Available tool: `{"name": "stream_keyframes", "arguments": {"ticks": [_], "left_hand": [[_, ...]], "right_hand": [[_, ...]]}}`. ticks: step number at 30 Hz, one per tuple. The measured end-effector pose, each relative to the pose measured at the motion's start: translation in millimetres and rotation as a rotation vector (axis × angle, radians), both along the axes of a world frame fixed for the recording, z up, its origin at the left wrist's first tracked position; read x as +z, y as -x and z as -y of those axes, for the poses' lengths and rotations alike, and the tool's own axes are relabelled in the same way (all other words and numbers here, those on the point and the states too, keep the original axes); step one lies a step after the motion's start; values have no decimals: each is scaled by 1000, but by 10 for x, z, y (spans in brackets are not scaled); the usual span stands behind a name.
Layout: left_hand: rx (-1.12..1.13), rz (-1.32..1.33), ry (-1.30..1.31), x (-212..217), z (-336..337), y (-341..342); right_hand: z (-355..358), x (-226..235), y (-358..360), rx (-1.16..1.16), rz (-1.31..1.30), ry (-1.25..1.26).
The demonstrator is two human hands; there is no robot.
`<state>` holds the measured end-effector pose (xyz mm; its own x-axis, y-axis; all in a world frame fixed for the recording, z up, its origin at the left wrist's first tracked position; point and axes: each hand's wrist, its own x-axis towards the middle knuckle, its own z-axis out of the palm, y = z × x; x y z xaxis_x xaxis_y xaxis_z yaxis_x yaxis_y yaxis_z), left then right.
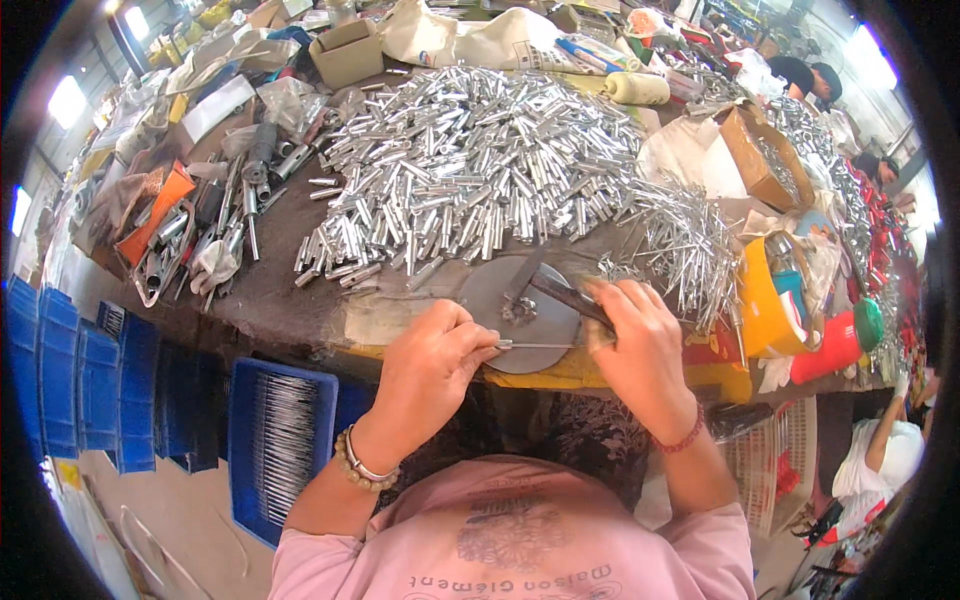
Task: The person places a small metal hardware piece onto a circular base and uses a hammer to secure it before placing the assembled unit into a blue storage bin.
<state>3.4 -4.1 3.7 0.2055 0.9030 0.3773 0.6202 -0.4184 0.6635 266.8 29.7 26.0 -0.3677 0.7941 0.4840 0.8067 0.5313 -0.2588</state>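
Place: workshop, factory-like
Surface: worktable (290, 250) heaped with metal tubes (490, 150), thin metal pieces (690, 245)
Storage: blue crates (80, 380), one packed with metal rods (285, 440)
Crew: co-worker (885, 460) in white, far right

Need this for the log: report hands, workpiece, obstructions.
Left hand pinching thin metal rod. Right hand gripping hammer. Rod over grey disc. Possible obstruction: hammer over disc; silver tubes heaped beyond.

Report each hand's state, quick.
Left hand: closed, pinching the end of a thin metal rod.
Right hand: closed on a hammer; whether it also grips the rod, I can't tell.
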Motion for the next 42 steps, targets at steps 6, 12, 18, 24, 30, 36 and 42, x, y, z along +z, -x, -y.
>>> {"name": "stream_keyframes", "arguments": {"ticks": [6,12,18,24,30,36,42], "left_hand": [[-3,14,24,-31,6,14],[-37,71,3,-55,-20,4],[-49,54,9,-46,-15,32],[-31,69,20,-54,-5,20],[-57,-1,21,4,-15,98],[-27,84,9,-121,-2,93],[5,134,-47,-161,90,71]], "right_hand": [[392,185,-18,79,-96,121],[531,6,-40,89,-28,52],[624,52,25,30,-198,-44],[603,-36,30,56,-70,75],[273,76,8,70,-227,263],[471,-2,131,74,72,114],[660,-6,252,59,-49,280]]}}
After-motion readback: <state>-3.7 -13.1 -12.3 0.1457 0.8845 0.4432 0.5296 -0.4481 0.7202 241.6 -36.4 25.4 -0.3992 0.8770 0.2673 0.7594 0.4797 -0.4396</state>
